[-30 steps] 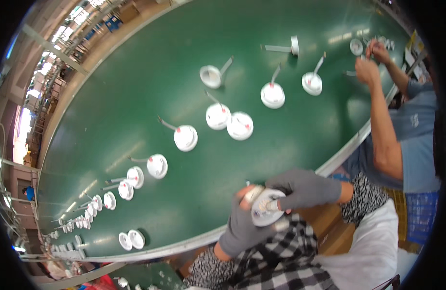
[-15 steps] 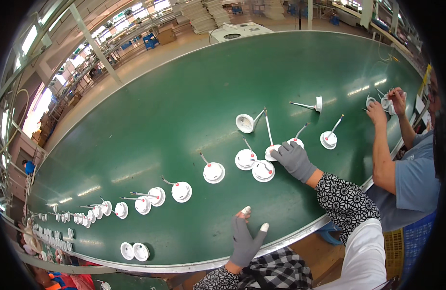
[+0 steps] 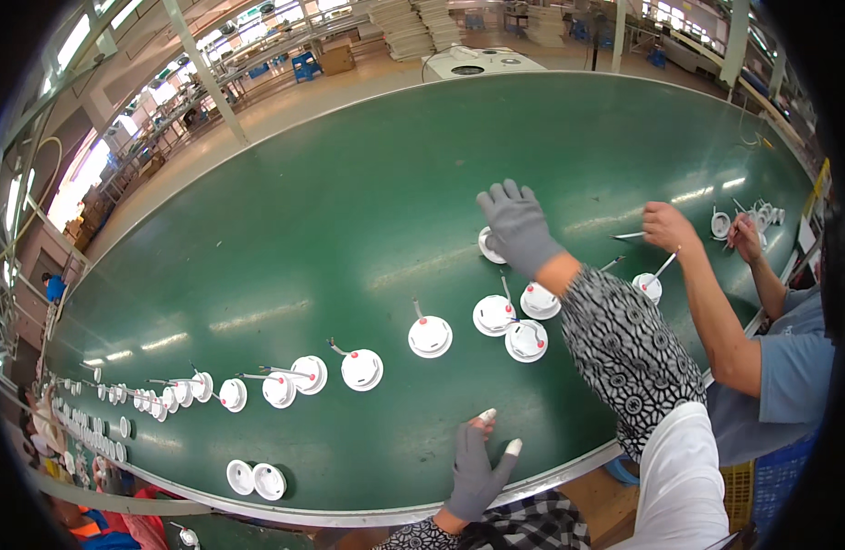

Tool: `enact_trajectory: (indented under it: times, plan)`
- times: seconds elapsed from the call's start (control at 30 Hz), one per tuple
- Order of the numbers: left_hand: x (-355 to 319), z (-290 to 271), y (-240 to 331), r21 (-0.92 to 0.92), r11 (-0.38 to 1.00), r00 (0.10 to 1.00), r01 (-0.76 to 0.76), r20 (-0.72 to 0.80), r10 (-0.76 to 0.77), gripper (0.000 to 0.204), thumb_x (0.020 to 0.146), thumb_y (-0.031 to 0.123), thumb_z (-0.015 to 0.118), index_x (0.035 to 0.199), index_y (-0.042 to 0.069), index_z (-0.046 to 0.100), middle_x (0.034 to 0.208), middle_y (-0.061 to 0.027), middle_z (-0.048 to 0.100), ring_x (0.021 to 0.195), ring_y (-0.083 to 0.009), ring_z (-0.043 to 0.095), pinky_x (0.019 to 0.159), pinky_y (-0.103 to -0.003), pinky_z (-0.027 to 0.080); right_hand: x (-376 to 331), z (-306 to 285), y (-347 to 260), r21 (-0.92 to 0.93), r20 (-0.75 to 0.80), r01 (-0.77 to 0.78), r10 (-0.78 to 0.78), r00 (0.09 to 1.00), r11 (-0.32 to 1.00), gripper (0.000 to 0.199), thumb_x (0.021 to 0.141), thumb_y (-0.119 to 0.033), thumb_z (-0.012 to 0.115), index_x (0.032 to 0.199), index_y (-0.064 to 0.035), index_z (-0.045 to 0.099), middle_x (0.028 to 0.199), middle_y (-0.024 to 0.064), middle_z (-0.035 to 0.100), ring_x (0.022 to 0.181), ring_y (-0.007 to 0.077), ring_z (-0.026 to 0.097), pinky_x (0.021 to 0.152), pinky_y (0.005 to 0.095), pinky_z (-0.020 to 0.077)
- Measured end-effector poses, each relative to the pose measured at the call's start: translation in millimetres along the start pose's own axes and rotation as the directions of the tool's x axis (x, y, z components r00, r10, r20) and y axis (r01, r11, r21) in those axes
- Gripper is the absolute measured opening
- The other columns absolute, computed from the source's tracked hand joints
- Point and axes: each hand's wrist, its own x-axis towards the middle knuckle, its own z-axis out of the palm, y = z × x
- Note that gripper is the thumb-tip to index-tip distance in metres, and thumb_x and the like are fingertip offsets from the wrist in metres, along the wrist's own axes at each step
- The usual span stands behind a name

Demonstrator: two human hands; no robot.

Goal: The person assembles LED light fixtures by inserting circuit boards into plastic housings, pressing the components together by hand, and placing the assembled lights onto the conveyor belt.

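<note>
My right hand (image 3: 519, 229), in a grey glove, is stretched across the green work surface (image 3: 349, 211). Its fingers extend over a white round lamp fixture (image 3: 489, 246), which the palm and thumb side partly cover. Whether the thumb touches it I cannot tell. Just nearer lie three more lamp fixtures, each with a red cable entry: one (image 3: 540, 301) by my sleeve, one (image 3: 494, 315) to its left and one (image 3: 527, 341) in front. My left hand (image 3: 480, 472), gloved with white fingertips, hovers near the front edge, thumb and fingers apart, holding nothing.
A co-worker's hand (image 3: 668, 227) is at a cable (image 3: 629, 236) on the right; another fixture (image 3: 647, 287) lies below it. A row of fixtures (image 3: 362, 369) runs off to the left. Two white rings (image 3: 269, 481) lie near the metal edge (image 3: 367, 516).
My right hand has left the nearer fixture and moved farther out, over the one lying beyond. The co-worker's hand has reached left to a cabled fixture. My left hand stays nearly still.
</note>
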Motion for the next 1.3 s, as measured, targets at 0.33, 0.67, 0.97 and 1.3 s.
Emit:
enact_trajectory:
  times: [0.33,0.67,0.97,1.3]
  plan:
    - [-8.4,-8.7,7.8,-0.111,0.994,1.000,-0.010,0.020,0.012,0.053,0.081,0.008,0.071,0.126,-0.003,0.046,0.111,-0.0142,0.052,0.101,-0.0213,0.053,0.087,-0.032,0.045,8.3,-27.0,17.8,-0.042,0.060,-0.136,0.138,0.989,0.990,0.012,0.079,-0.010,0.062,0.088,-0.0021,0.061,0.080,0.0138,0.066,0.074,0.0311,0.065,0.066,0.0433,0.0519]
    - [-4.8,-71.2,60.7,-0.038,0.974,0.969,-0.225,-0.108,0.220,0.110,0.063,0.020,0.089,0.140,-0.003,0.013,0.130,-0.0193,0.040,0.114,-0.0247,0.051,0.097,-0.038,0.042,-137.5,-186.1,-125.0,0.767,0.550,-0.544,0.088,0.831,0.339,0.021,0.073,-0.012,0.065,0.089,-0.0016,0.055,0.060,0.0019,0.049,0.055,0.0065,0.048,0.051,0.0250,0.0400]
    - [-50.4,-74.6,33.3,-0.168,0.986,0.997,-0.006,0.077,0.020,0.093,0.070,0.014,0.083,0.142,-0.001,0.027,0.129,-0.0163,0.050,0.119,-0.0250,0.055,0.097,-0.035,0.046,-204.5,-176.7,-149.3,0.671,0.738,-0.717,0.082,0.670,-0.189,0.018,0.078,-0.009,0.065,0.090,-0.0016,0.054,0.069,-0.0051,0.049,0.065,0.0008,0.042,0.056,0.0189,0.0379]
    - [-62.5,-71.1,30.3,-0.042,0.998,0.995,-0.043,0.085,0.047,0.091,0.069,0.018,0.084,0.140,-0.001,0.030,0.125,-0.0173,0.051,0.114,-0.0276,0.057,0.095,-0.037,0.048,-222.9,-179.0,-156.0,0.672,0.728,-0.679,0.097,0.678,-0.294,0.020,0.084,-0.011,0.066,0.097,-0.0023,0.054,0.072,-0.0039,0.053,0.066,0.0002,0.048,0.056,0.0178,0.0410]
